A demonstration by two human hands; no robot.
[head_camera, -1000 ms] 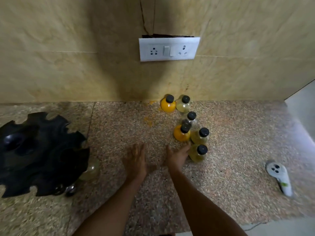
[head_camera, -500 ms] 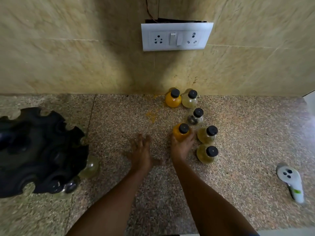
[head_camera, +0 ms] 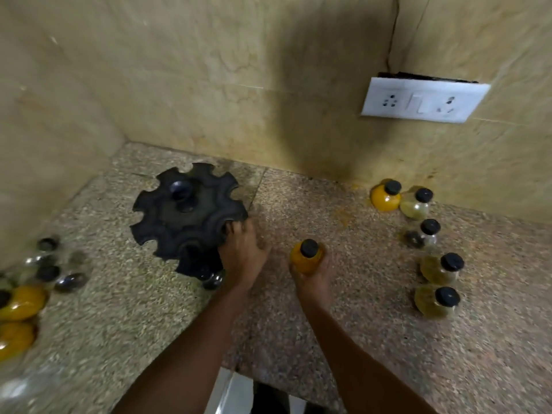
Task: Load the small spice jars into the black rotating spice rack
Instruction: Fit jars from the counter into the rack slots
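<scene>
The black rotating spice rack (head_camera: 182, 216) stands on the stone counter at left of centre, its notched top seen from above. My left hand (head_camera: 243, 253) rests against the rack's right edge, fingers on its rim. My right hand (head_camera: 312, 276) holds an orange-filled jar with a black cap (head_camera: 307, 255), upright, just right of the rack. A jar with a dark cap (head_camera: 212, 280) sits in a slot at the rack's lower edge. Several other capped jars (head_camera: 437, 265) stand in a curved line at the right.
More jars (head_camera: 22, 303) lie blurred at the far left edge. Tiled walls meet in a corner behind the rack. A white socket plate (head_camera: 424, 100) is on the back wall. The counter's front edge (head_camera: 239, 375) drops off below my arms.
My right hand closed on the orange jar and carried it left, away from the row. My left hand moved over to the rack's edge. The camera swung left, bringing the rack toward centre.
</scene>
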